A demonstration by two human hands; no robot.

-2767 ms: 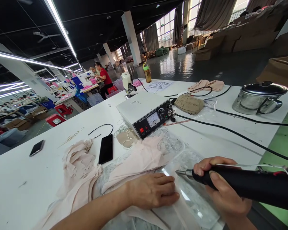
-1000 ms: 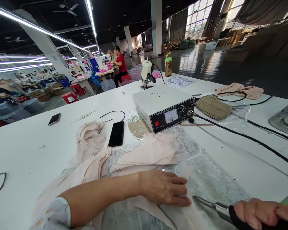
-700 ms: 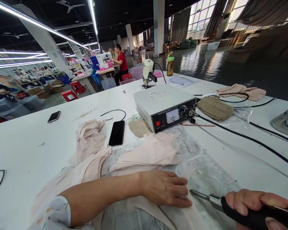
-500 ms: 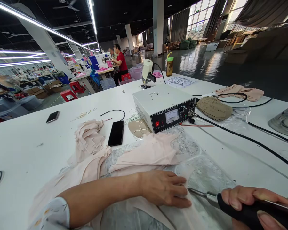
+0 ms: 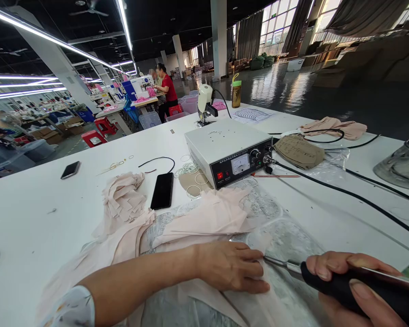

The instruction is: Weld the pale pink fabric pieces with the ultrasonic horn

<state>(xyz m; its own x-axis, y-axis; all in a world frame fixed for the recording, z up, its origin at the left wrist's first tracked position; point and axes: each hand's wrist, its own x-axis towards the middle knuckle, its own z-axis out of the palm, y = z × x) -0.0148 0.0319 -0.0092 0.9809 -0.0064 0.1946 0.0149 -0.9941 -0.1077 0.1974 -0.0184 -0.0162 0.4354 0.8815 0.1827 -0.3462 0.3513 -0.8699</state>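
My left hand (image 5: 230, 267) lies flat, fingers together, pressing a pale pink fabric piece (image 5: 204, 221) onto a scratched clear cutting plate (image 5: 286, 240) at the table's near edge. My right hand (image 5: 344, 286) is wrapped round the black handle of a hand-held cutting tool (image 5: 354, 288). Its metal tip (image 5: 276, 262) touches the fabric right at my left fingertips. A black cable (image 5: 344, 193) runs from the tool's white control box (image 5: 230, 152), which stands behind the fabric.
A heap of pink fabric scraps (image 5: 122, 200) and a black phone (image 5: 162, 190) lie to the left. A second phone (image 5: 70, 170), loose rings (image 5: 191, 170), a tan cup piece (image 5: 298, 151), a steel pot (image 5: 400, 163) and a bottle (image 5: 236, 91) are on the white table (image 5: 37, 218). A person in red (image 5: 165, 91) works far behind.
My right hand has brought the tool from the lower right up and leftwards, so its tip now meets my left fingertips. My left hand stays pressed on the fabric.
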